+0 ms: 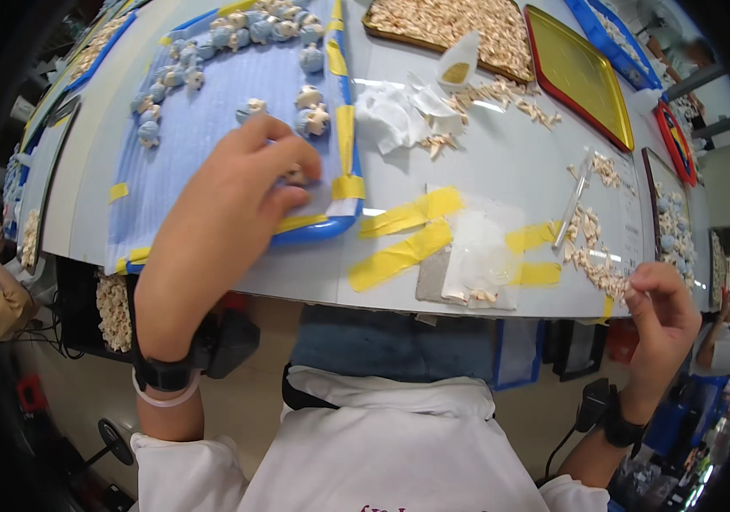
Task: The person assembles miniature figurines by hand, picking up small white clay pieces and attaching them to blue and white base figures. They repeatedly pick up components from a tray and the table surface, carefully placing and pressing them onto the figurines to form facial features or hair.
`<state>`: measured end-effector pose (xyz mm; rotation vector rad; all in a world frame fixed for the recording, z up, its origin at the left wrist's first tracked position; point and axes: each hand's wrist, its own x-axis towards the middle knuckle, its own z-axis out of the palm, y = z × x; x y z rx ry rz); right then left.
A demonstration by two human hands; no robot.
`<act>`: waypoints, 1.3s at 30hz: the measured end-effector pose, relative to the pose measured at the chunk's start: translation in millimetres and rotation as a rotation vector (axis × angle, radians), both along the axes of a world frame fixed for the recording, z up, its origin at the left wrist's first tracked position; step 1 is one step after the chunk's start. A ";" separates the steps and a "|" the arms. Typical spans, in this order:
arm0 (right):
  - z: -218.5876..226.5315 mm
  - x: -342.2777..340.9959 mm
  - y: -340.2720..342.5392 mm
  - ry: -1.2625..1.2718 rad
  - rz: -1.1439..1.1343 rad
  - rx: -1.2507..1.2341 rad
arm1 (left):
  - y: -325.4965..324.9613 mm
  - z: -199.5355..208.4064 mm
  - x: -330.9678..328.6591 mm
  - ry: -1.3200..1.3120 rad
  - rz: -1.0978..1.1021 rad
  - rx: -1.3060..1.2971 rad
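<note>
My left hand (233,200) reaches over the near right part of a blue tray (327,229) lined with pale blue sheeting. Its thumb and fingers curl round a small cream figurine (295,176), partly hidden by them. Just beyond the fingers lies a blue-and-cream figurine (251,109), and several more line the tray's far and side edges. At the table's right front edge, my right hand (662,311) has thumb and forefinger pinched together. Its fingertips are beside a scatter of small cream pieces (600,275); whatever they pinch is too small to make out.
A pad with clear film (484,256) is fixed by yellow tape (408,247) near the front edge. A clear stick (574,200) lies beside loose pieces. Farther back are crumpled tissue (391,115), a white nozzle-like container (459,61), a full tray of pieces (467,34) and a yellow tray (578,72).
</note>
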<state>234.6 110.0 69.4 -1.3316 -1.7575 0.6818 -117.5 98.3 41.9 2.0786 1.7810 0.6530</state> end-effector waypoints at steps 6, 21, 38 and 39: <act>11.5 -40.0 7.2 0.127 0.057 -0.067 | -18.1 9.8 0.1 -0.266 0.153 0.206; -0.1 -98.6 33.7 -0.516 0.462 0.103 | -53.9 -51.1 63.7 -1.151 -0.205 0.059; -10.3 -73.2 -4.1 0.222 0.326 -0.253 | -51.9 -48.9 91.9 -1.521 -0.104 -0.115; -13.9 -74.0 -7.2 0.296 0.300 -0.280 | -52.6 -47.4 91.4 -1.554 -0.112 -0.146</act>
